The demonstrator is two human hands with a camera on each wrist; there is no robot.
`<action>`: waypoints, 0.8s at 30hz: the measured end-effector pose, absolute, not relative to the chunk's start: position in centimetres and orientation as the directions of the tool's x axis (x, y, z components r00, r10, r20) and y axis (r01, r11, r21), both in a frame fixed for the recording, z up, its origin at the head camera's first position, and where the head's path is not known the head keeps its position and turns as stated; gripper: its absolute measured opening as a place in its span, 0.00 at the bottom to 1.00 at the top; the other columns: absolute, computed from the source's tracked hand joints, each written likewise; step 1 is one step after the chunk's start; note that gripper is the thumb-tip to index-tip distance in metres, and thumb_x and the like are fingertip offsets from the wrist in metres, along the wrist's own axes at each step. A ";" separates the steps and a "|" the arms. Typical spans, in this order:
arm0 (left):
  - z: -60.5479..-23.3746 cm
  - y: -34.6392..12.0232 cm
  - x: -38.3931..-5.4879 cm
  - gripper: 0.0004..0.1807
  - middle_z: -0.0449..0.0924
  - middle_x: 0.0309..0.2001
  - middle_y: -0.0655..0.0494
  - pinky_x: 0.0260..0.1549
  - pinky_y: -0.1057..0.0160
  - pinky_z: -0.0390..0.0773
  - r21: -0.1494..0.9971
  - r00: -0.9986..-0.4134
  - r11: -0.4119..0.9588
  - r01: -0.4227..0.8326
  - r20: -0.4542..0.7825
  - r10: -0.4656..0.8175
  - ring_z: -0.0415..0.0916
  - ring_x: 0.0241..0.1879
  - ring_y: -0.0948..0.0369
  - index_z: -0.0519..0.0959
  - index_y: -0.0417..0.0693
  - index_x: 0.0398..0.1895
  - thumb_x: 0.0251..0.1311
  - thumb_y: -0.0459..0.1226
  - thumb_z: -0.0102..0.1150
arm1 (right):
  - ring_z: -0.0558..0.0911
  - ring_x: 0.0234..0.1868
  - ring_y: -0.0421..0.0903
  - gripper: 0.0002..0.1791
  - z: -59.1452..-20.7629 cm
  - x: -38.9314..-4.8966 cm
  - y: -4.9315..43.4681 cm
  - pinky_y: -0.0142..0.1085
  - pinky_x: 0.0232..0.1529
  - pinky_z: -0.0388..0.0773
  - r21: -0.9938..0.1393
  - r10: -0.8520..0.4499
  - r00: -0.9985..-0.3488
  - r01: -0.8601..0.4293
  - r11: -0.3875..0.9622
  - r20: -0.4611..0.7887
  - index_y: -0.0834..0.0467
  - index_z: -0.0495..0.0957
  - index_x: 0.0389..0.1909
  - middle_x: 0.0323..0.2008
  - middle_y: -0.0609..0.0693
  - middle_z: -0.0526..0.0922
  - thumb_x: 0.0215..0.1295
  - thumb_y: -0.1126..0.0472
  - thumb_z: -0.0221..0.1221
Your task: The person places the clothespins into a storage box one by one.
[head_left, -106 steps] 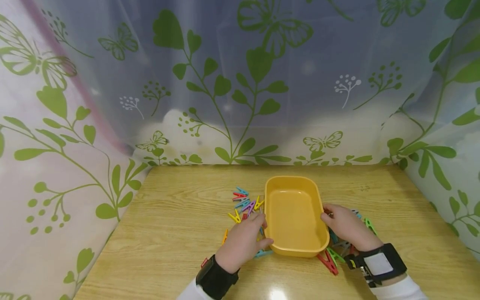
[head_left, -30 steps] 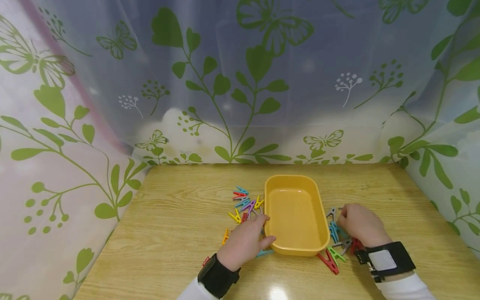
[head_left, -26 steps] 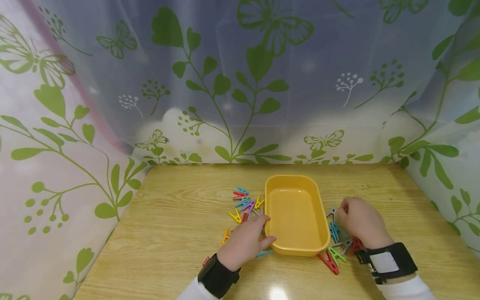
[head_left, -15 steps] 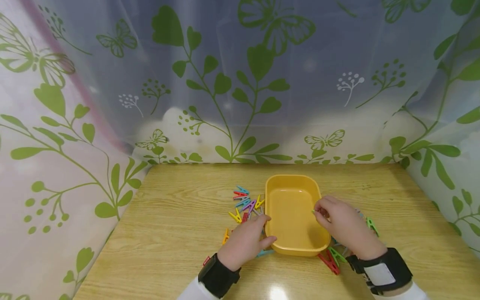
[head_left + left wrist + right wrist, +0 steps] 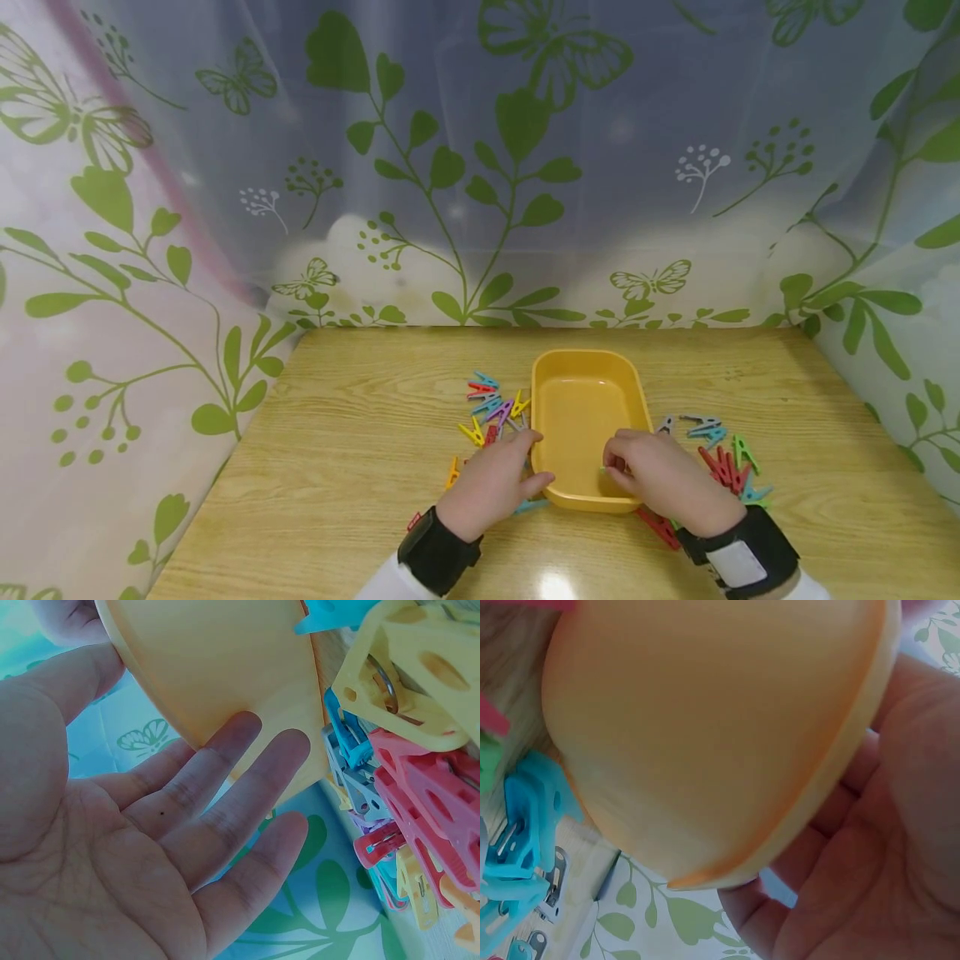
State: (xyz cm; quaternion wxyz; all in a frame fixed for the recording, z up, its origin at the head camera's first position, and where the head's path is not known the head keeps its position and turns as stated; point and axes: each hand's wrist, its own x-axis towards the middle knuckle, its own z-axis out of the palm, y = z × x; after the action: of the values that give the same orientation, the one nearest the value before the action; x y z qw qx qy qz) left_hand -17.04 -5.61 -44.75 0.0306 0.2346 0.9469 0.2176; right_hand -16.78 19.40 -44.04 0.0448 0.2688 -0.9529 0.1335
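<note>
In the head view my left hand (image 5: 486, 485) rests its thumb and a finger on the left rim of a yellow plastic basin (image 5: 587, 404). The left wrist view shows its fingers fairly straight, with fingertips against the outer wall. My right hand (image 5: 663, 479) is over the basin's near right part, fingertips curled together. A small green tip, likely a clothespin (image 5: 603, 469), pokes out of its pinch; the rest is hidden by the fingers. In the right wrist view the basin's wall (image 5: 705, 735) hides the fingertips. The visible basin floor is bare.
Coloured clothespins (image 5: 500, 410) lie left of the basin, partly under my left hand. More clothespins (image 5: 726, 468) are scattered on its right, and a red one (image 5: 660, 528) lies by its near right corner. A patterned curtain (image 5: 465, 167) surrounds the wooden table (image 5: 360, 433).
My right hand left the basin's right rim, reached among the clothespins on the right, then came left over the basin with a green tip in its fingers. My left hand has stayed put.
</note>
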 end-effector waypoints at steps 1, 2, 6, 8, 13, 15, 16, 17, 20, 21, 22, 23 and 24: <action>-44.7 -5.6 -17.0 0.29 0.85 0.55 0.51 0.35 0.64 0.80 0.427 -0.888 0.795 0.431 0.044 0.458 0.84 0.42 0.60 0.75 0.46 0.66 0.68 0.50 0.66 | 0.68 0.25 0.31 0.10 -44.1 -16.8 19.4 0.31 0.30 0.69 -0.217 -0.505 -0.848 -0.530 0.820 0.162 0.47 0.79 0.28 0.26 0.35 0.74 0.63 0.60 0.70; -44.8 -5.6 -17.1 0.29 0.85 0.55 0.51 0.35 0.65 0.80 0.428 -0.888 0.794 0.431 0.043 0.459 0.84 0.41 0.60 0.75 0.46 0.66 0.68 0.50 0.66 | 0.68 0.25 0.30 0.10 -44.2 -16.7 19.3 0.32 0.31 0.69 -0.206 -0.506 -0.846 -0.532 0.821 0.166 0.47 0.80 0.27 0.26 0.35 0.74 0.63 0.59 0.71; -44.8 -5.6 -17.1 0.29 0.85 0.52 0.51 0.30 0.67 0.77 0.438 -0.887 0.790 0.429 0.039 0.460 0.82 0.35 0.64 0.75 0.46 0.66 0.67 0.50 0.66 | 0.71 0.25 0.30 0.09 -44.3 -16.7 19.1 0.35 0.33 0.72 -0.168 -0.498 -0.851 -0.523 0.836 0.166 0.47 0.81 0.27 0.26 0.35 0.76 0.61 0.60 0.72; -44.8 -5.6 -17.1 0.30 0.85 0.51 0.52 0.28 0.68 0.75 0.441 -0.887 0.789 0.428 0.038 0.460 0.80 0.33 0.65 0.75 0.46 0.66 0.67 0.50 0.67 | 0.72 0.25 0.31 0.09 -44.3 -16.7 19.1 0.37 0.34 0.72 -0.160 -0.489 -0.859 -0.510 0.845 0.153 0.46 0.82 0.26 0.26 0.35 0.76 0.60 0.59 0.73; -44.8 -5.6 -17.1 0.30 0.85 0.52 0.51 0.29 0.68 0.76 0.445 -0.887 0.786 0.429 0.041 0.461 0.80 0.33 0.66 0.75 0.45 0.67 0.67 0.49 0.67 | 0.74 0.25 0.32 0.09 -44.3 -16.6 19.0 0.38 0.35 0.72 -0.161 -0.478 -0.870 -0.493 0.855 0.125 0.46 0.84 0.25 0.25 0.35 0.78 0.59 0.58 0.74; -44.8 -5.6 -17.1 0.30 0.85 0.53 0.51 0.30 0.67 0.76 0.445 -0.886 0.785 0.430 0.042 0.462 0.80 0.34 0.65 0.75 0.45 0.67 0.67 0.49 0.67 | 0.74 0.25 0.32 0.08 -44.3 -16.7 19.0 0.37 0.34 0.71 -0.163 -0.478 -0.869 -0.493 0.854 0.124 0.46 0.84 0.25 0.24 0.35 0.79 0.58 0.58 0.75; -44.8 -5.6 -17.1 0.30 0.85 0.53 0.51 0.30 0.67 0.76 0.446 -0.886 0.785 0.431 0.042 0.463 0.80 0.34 0.65 0.75 0.45 0.67 0.67 0.49 0.67 | 0.74 0.25 0.32 0.08 -44.3 -16.7 19.0 0.37 0.34 0.71 -0.164 -0.480 -0.868 -0.495 0.853 0.126 0.46 0.85 0.25 0.24 0.35 0.79 0.58 0.58 0.75; -44.8 -5.6 -17.1 0.30 0.85 0.53 0.51 0.30 0.67 0.76 0.446 -0.885 0.784 0.431 0.041 0.463 0.80 0.34 0.65 0.75 0.45 0.67 0.67 0.49 0.67 | 0.74 0.25 0.32 0.08 -44.3 -16.7 19.0 0.36 0.33 0.71 -0.163 -0.482 -0.867 -0.498 0.852 0.129 0.46 0.85 0.25 0.24 0.35 0.79 0.58 0.58 0.75; -44.7 -5.6 -17.1 0.30 0.85 0.52 0.51 0.29 0.68 0.76 0.445 -0.885 0.784 0.432 0.040 0.465 0.79 0.32 0.66 0.74 0.45 0.67 0.68 0.49 0.67 | 0.74 0.25 0.32 0.07 -44.4 -16.8 19.0 0.35 0.33 0.71 -0.170 -0.485 -0.864 -0.502 0.848 0.134 0.46 0.86 0.25 0.24 0.35 0.79 0.58 0.58 0.75; -44.8 -5.6 -17.1 0.30 0.85 0.51 0.51 0.29 0.68 0.75 0.444 -0.884 0.785 0.433 0.040 0.465 0.79 0.32 0.66 0.74 0.45 0.67 0.68 0.49 0.66 | 0.74 0.25 0.31 0.07 -44.5 -16.8 19.1 0.35 0.33 0.71 -0.175 -0.486 -0.864 -0.503 0.846 0.134 0.46 0.86 0.26 0.25 0.35 0.79 0.58 0.58 0.75; -44.8 -5.6 -17.1 0.30 0.85 0.51 0.51 0.28 0.68 0.75 0.443 -0.884 0.785 0.434 0.040 0.466 0.79 0.31 0.66 0.74 0.45 0.67 0.68 0.49 0.66 | 0.74 0.25 0.31 0.07 -44.5 -16.8 19.1 0.34 0.33 0.71 -0.182 -0.486 -0.864 -0.503 0.845 0.133 0.46 0.86 0.26 0.25 0.35 0.79 0.58 0.58 0.75; -44.8 -5.6 -17.1 0.30 0.85 0.51 0.51 0.29 0.68 0.76 0.440 -0.883 0.785 0.437 0.043 0.467 0.79 0.32 0.66 0.74 0.45 0.66 0.68 0.49 0.66 | 0.74 0.25 0.31 0.07 -44.5 -16.8 19.1 0.34 0.32 0.72 -0.193 -0.489 -0.862 -0.507 0.840 0.136 0.46 0.86 0.26 0.25 0.35 0.79 0.58 0.58 0.75; -44.8 -5.6 -17.1 0.30 0.85 0.51 0.51 0.29 0.68 0.76 0.437 -0.882 0.785 0.439 0.045 0.469 0.80 0.32 0.66 0.75 0.45 0.66 0.68 0.49 0.66 | 0.74 0.26 0.31 0.06 -44.5 -16.8 19.2 0.33 0.32 0.72 -0.205 -0.491 -0.860 -0.510 0.835 0.141 0.47 0.86 0.26 0.26 0.35 0.79 0.58 0.58 0.75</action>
State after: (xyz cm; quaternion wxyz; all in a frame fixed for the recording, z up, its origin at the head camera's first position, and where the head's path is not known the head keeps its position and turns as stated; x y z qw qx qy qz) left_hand -17.10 -5.64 -44.82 0.0330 0.2404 0.9441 0.2231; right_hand -16.79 19.17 -44.48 0.0413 0.2615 -0.9570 0.1184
